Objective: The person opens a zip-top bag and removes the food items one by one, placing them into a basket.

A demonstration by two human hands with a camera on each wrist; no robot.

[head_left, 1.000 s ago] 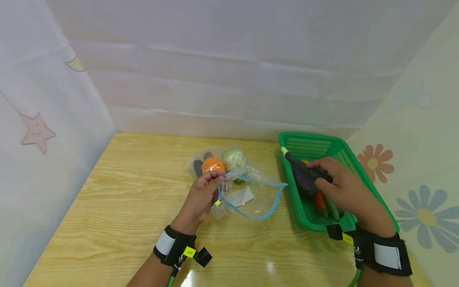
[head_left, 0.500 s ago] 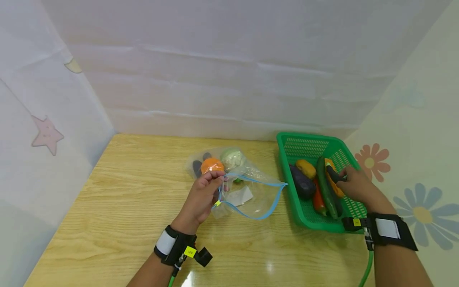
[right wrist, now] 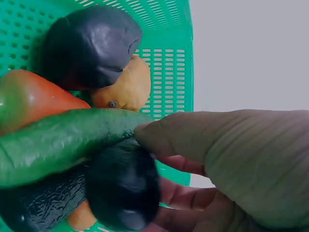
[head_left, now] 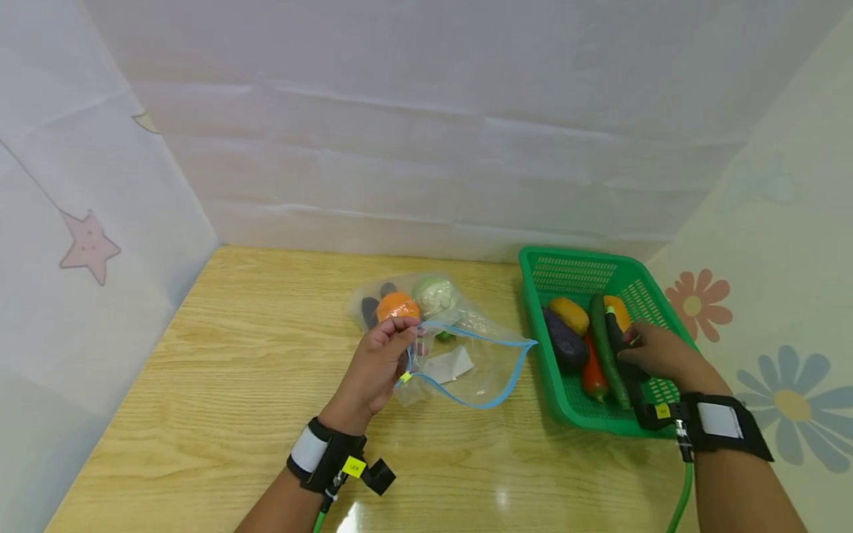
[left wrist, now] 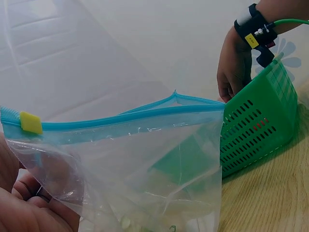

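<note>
In the head view my left hand (head_left: 382, 363) pinches the rim of a clear zip bag (head_left: 489, 374) with a blue seal and a yellow slider (left wrist: 31, 123). The bag's mouth gapes toward the right. Inside show an orange (head_left: 397, 305), a pale round vegetable (head_left: 435, 295) and dark pieces. Over the green basket (head_left: 566, 423), my right hand (head_left: 663, 359) holds a slim dark eggplant (head_left: 614, 332) with a green tip. Its rounded end (right wrist: 123, 186) sits between thumb and fingers in the right wrist view. A cucumber (head_left: 605, 348) lies alongside.
Elsewhere in the basket are a fat eggplant (head_left: 565, 342), a yellow fruit (head_left: 569, 314), a red pepper (head_left: 594, 374) and an orange-yellow item (head_left: 618, 312). A wood-grain table (head_left: 253, 370) carries everything. Printed cloth walls (head_left: 426, 148) stand behind and at both sides.
My right hand has carried the slim eggplant from the basket's left side to its right, beside the cucumber, then slightly lower. The left hand and bag stay put.
</note>
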